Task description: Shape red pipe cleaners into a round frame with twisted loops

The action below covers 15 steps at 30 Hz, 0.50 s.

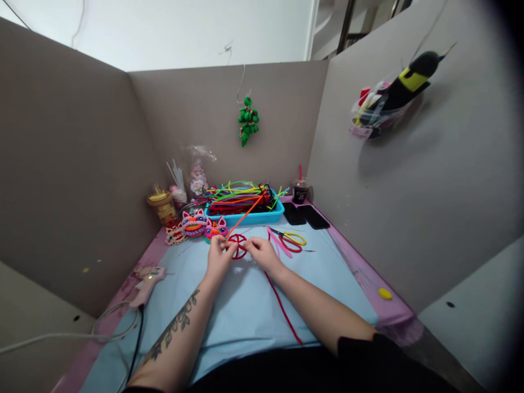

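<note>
A red pipe-cleaner ring with crossing spokes is held between both hands above the blue cloth. At its left side, my left hand pinches the rim, and an orange pipe cleaner slants up and away from those fingers. My right hand is closed in a pinch at the ring's right side. A long red pipe cleaner trails below my right wrist toward the front edge; its upper end is hidden. Close to the right hand lie pink strips and scissors with yellow and red handles.
Behind the hands stands a blue tray heaped with coloured pipe cleaners. Finished animal faces sit left of it. A glue gun with cords lies at left. Dark phones and a drink cup are back right. Grey partitions enclose the table.
</note>
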Each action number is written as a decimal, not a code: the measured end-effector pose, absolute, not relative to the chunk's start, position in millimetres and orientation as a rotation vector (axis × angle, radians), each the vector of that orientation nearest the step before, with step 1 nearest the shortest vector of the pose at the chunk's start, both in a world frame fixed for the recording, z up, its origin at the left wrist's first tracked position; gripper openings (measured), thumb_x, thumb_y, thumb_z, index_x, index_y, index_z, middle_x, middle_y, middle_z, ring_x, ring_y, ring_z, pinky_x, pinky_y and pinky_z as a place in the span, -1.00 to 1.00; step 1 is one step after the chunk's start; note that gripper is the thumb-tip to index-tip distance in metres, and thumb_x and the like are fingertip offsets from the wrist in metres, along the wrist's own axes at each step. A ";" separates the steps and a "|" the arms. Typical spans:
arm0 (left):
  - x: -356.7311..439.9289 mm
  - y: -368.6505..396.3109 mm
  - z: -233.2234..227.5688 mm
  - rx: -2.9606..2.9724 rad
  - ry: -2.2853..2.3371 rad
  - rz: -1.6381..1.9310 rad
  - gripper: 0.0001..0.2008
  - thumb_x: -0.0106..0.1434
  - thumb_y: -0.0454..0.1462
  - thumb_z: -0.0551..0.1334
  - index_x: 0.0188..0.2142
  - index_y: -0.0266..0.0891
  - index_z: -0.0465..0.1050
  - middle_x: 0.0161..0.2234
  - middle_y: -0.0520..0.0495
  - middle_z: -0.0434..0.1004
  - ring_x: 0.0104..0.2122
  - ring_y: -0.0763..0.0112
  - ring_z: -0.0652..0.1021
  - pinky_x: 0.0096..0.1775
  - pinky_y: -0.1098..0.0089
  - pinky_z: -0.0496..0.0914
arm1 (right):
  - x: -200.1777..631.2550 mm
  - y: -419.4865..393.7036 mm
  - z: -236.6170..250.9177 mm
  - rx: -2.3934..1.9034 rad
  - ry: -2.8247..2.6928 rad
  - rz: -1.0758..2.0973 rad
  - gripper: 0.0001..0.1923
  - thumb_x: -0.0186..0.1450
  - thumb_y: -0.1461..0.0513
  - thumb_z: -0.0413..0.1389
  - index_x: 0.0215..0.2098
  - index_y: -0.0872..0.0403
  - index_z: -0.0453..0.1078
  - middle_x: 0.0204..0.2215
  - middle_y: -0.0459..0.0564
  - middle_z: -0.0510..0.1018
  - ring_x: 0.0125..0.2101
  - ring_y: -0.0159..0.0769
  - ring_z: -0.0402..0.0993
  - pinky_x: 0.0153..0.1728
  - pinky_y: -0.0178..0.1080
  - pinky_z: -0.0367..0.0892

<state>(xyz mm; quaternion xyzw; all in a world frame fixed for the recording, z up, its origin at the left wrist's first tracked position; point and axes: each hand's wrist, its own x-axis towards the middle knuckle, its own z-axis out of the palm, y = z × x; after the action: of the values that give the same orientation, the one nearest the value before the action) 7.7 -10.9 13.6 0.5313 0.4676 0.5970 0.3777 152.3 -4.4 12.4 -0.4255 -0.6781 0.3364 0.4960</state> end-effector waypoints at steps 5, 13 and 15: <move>5.5 -6.9 11.8 1.329 1.049 1.466 -0.65 0.00 -0.20 0.27 -0.33 -0.18 0.10 -0.54 0.13 0.41 -0.53 0.54 0.43 -0.41 0.49 0.27 | 156.0 2.3 12.7 -0.993 -1.676 0.802 -0.84 0.15 0.20 0.06 -0.48 0.10 0.42 -0.49 -0.08 0.42 -0.43 -0.37 0.32 -0.37 -0.33 0.23; 5.8 -6.4 6.6 1.347 1.005 1.406 -0.66 0.01 -0.23 0.28 -0.29 -0.19 0.13 -0.55 0.15 0.38 -0.56 0.58 0.40 -0.44 0.53 0.24 | 155.4 -3.3 12.8 -1.035 -1.768 0.684 -0.89 0.15 0.28 0.06 -0.52 0.08 0.40 -0.52 -0.12 0.32 -0.45 -0.40 0.29 -0.39 -0.32 0.21; 5.6 -6.8 5.7 1.349 1.028 1.383 -0.63 -0.01 -0.22 0.31 -0.28 -0.18 0.14 -0.56 0.15 0.38 -0.56 0.56 0.42 -0.44 0.53 0.25 | 156.1 -4.1 12.4 -1.034 -1.798 0.647 -0.88 0.16 0.30 0.05 -0.50 0.07 0.40 -0.50 -0.11 0.33 -0.43 -0.38 0.30 -0.36 -0.31 0.22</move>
<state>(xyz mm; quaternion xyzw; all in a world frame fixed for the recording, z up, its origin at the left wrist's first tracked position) 5.6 -6.8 5.7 0.5476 0.4176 0.5616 0.4586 156.1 -4.1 12.4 -0.4213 -0.7322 0.2635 0.4658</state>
